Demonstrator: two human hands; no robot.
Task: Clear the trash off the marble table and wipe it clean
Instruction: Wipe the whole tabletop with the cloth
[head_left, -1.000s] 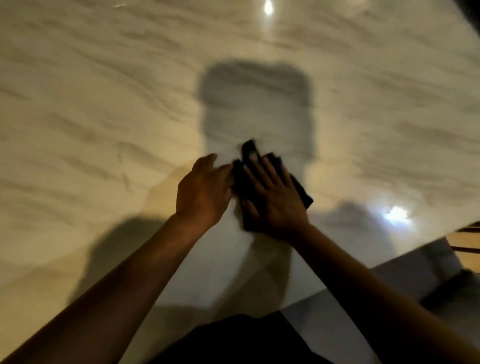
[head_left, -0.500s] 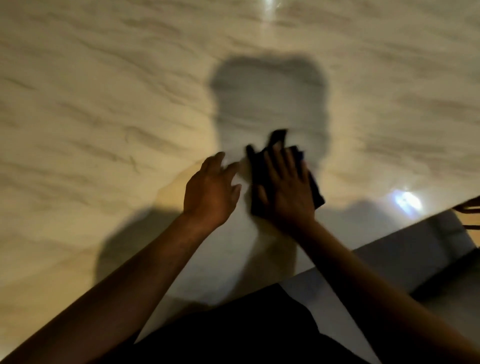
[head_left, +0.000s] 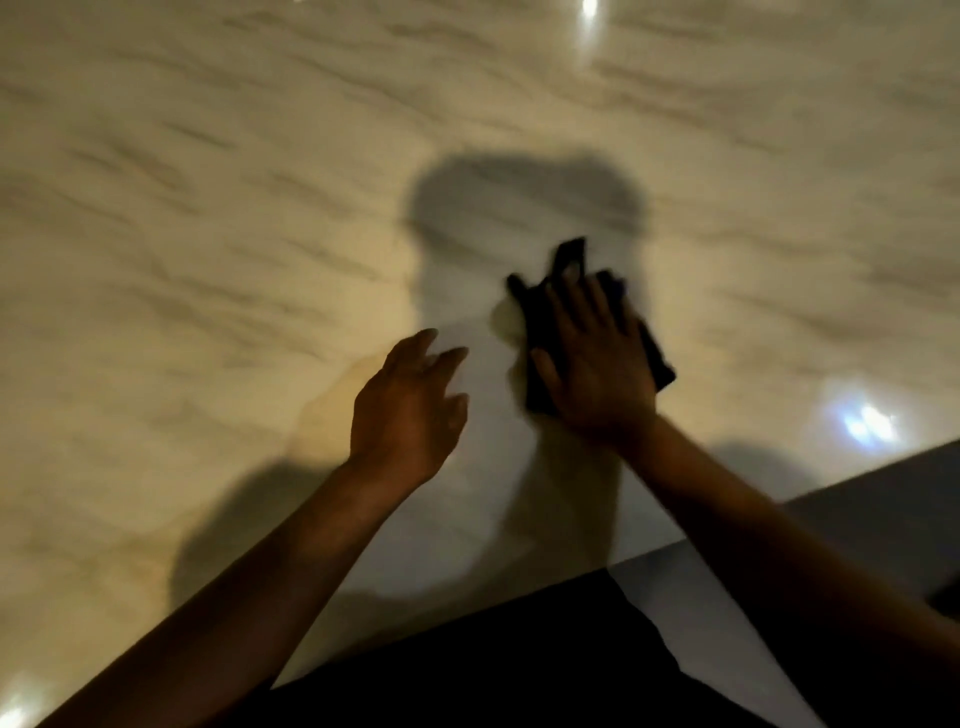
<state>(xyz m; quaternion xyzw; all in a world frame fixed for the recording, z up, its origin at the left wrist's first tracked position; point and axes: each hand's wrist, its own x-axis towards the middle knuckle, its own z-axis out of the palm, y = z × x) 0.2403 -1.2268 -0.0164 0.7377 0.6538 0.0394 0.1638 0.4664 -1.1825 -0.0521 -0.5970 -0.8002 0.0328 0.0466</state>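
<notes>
Fingers of the right hand (head_left: 597, 374) lay straight, pressing a dark cloth (head_left: 571, 291) flat on the marble desk (head_left: 208, 208). Left hand (head_left: 408, 410) hovered just beside, fingers loosely spread, holding nothing.

A home dining spot, likely — glossy veined marble table (head_left: 218, 218) mirroring ceiling lights (head_left: 865, 422).

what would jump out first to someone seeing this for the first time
The right hand, fingers spread flat, presses a dark cloth onto the marble table just right of centre. The left hand is beside it, fingers loose, holding nothing. A broad head-and-arms shadow falls across the veined stone beyond the hands, and bright light glints show near the right edge.
</notes>
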